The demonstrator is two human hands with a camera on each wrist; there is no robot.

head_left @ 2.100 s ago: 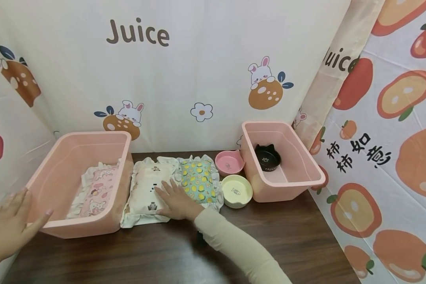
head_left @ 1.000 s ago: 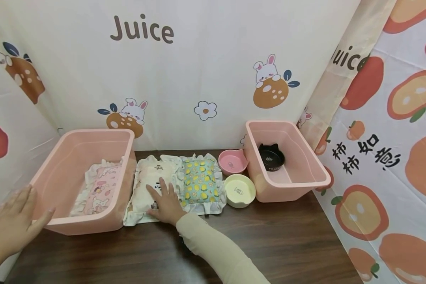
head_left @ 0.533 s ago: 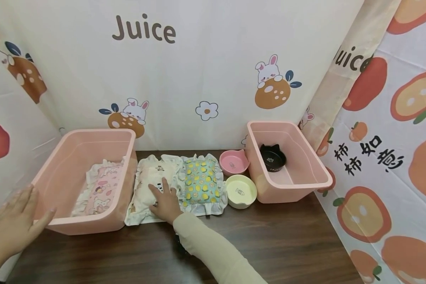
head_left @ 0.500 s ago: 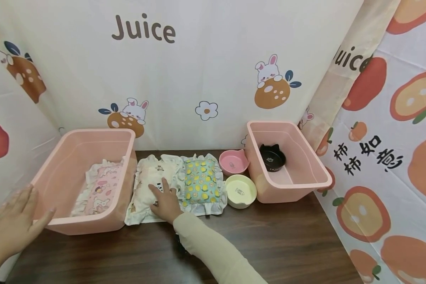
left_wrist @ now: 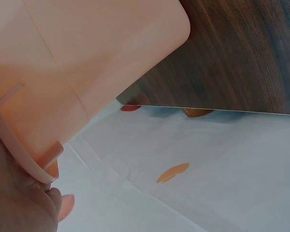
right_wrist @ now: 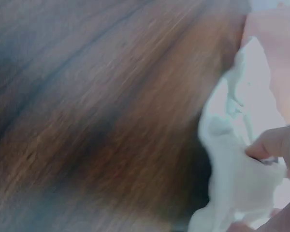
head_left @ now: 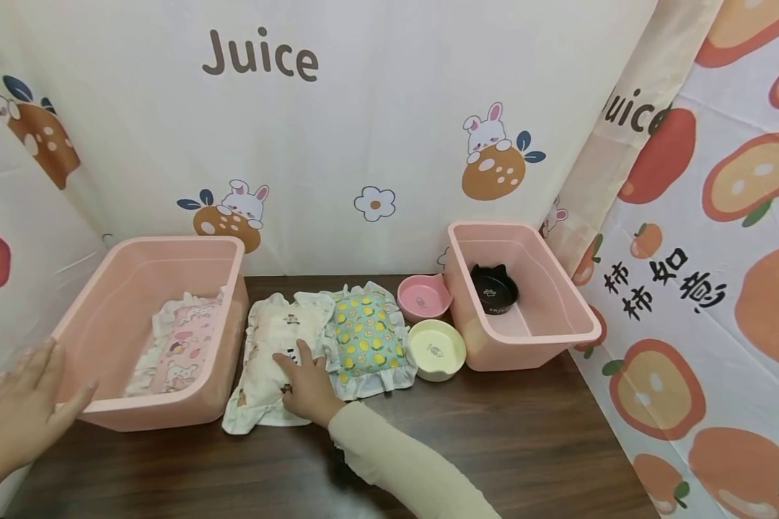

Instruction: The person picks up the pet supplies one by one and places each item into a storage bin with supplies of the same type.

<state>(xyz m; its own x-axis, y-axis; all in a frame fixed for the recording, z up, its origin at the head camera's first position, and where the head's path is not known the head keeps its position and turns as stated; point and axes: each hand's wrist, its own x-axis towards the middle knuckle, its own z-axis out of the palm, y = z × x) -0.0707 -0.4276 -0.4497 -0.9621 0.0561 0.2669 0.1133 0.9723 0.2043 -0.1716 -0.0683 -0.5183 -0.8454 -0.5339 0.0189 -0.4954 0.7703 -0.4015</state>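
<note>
In the head view my right hand (head_left: pixel 308 386) grips the frilled white cushion (head_left: pixel 269 339) with small printed figures. The right wrist view has the thumb (right_wrist: pixel 275 145) and fingers pinching a fold of the white fabric (right_wrist: pixel 239 179). Overlapped by it on the right is a frilled lemon-print cushion (head_left: pixel 363 331). My left hand (head_left: pixel 22 411) rests with spread, straight fingers against the rim of the left pink tub (head_left: pixel 169 246); the left wrist view shows that rim from below. Inside this tub lies a pink printed cushion (head_left: pixel 188 342) with a white frill.
Right of the cushions stand a pink bowl (head_left: pixel 423 297) and a pale yellow bowl (head_left: pixel 436 349). A second pink tub (head_left: pixel 526 360) holds a black cat-eared bowl (head_left: pixel 493 290). All stand on a dark wooden table (head_left: pixel 532 440); printed curtains (head_left: pixel 376 108) close in the back and sides.
The white cushion has shifted towards me and tilted, taken hold of by my right hand. The lemon-print cushion has turned slightly. My left hand has stayed at the tub rim.
</note>
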